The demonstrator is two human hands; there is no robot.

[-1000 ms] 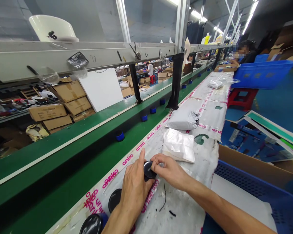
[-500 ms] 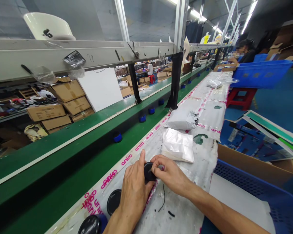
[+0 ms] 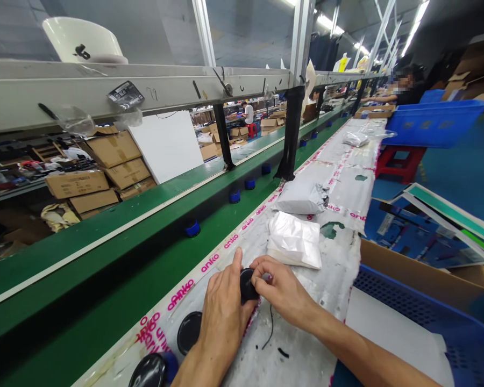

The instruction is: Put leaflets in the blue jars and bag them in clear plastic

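My left hand [image 3: 223,309] is wrapped round the left side of a round black part [image 3: 248,284], its index finger pointing up along the edge. On the right side of that part, my right hand [image 3: 280,287] has thumb and forefinger pinched together against the face; whatever lies between the fingertips is hidden. Two more round pieces are by my left wrist: a flat black one [image 3: 189,332] and a glossy black one with a blue side [image 3: 149,371]. A thin black strand [image 3: 271,328] lies on the covered bench below my right hand.
A stack of white plastic bags [image 3: 294,239] and a grey-white packet [image 3: 300,197] lie beyond my hands. Left of the bench runs a green conveyor [image 3: 173,258] carrying several blue-and-black round parts [image 3: 192,228]. A blue basket [image 3: 423,317] stands at right. A person [image 3: 411,88] sits farther along.
My hands stay on the black part with almost the same hold. The view has shifted slightly, and the far person's arm now reaches toward the line.
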